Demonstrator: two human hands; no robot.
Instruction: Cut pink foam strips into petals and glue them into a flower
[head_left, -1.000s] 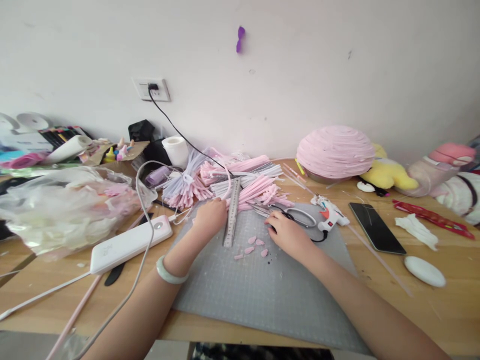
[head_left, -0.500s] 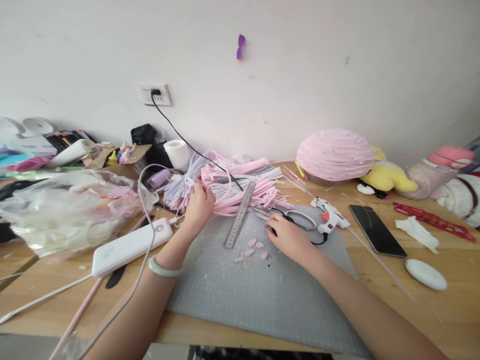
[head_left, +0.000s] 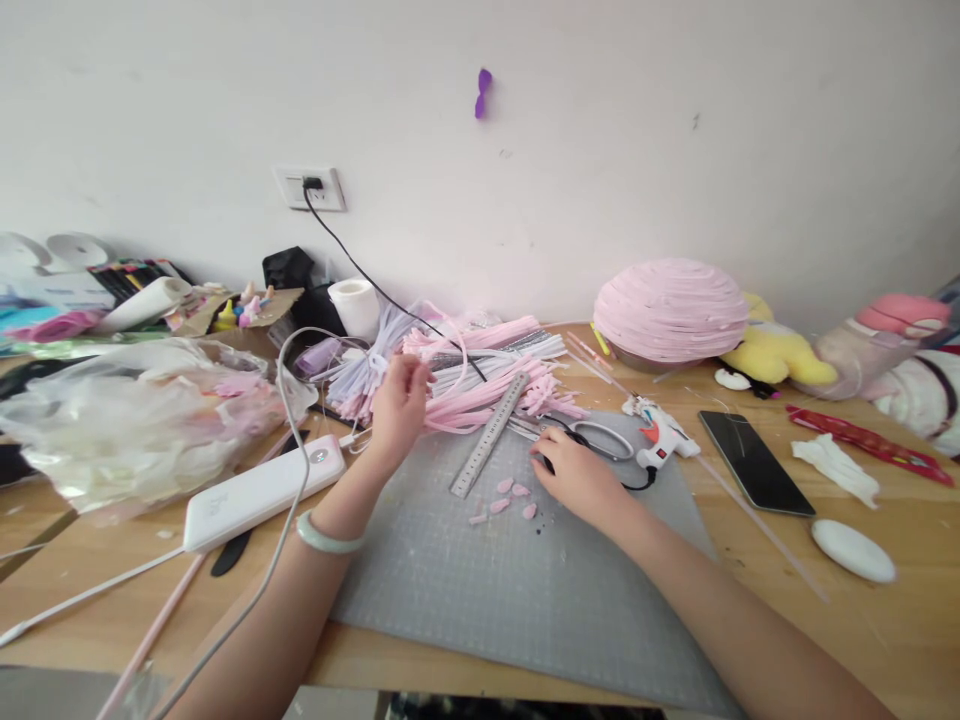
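Observation:
My left hand [head_left: 403, 400] hovers at the near edge of a heap of pink, white and lilac pipe cleaners [head_left: 472, 405], its fingers loosely bent and a little apart. Nothing shows in it. A metal ruler [head_left: 489, 437] leans from the heap down onto the grey cutting mat [head_left: 480, 590]. My right hand [head_left: 574, 472] is curled on the near side of a pair of scissors [head_left: 609, 440]; one grey handle loop stays visible beyond it, and the fingers partly hide the other. Several small pink fuzzy pieces [head_left: 500, 506] lie on the mat between my hands.
A glue gun [head_left: 664, 437] and a phone [head_left: 754, 462] lie right of the mat. Behind them stands a pink-wrapped dome [head_left: 671, 308]. On the left are a white power bank [head_left: 262, 495], whose cable crosses my forearm, and a plastic bag [head_left: 135, 425].
The ruler's upper end has shifted to the right. My left hand has lifted slightly and its fingers have loosened. My right hand stays at the scissors.

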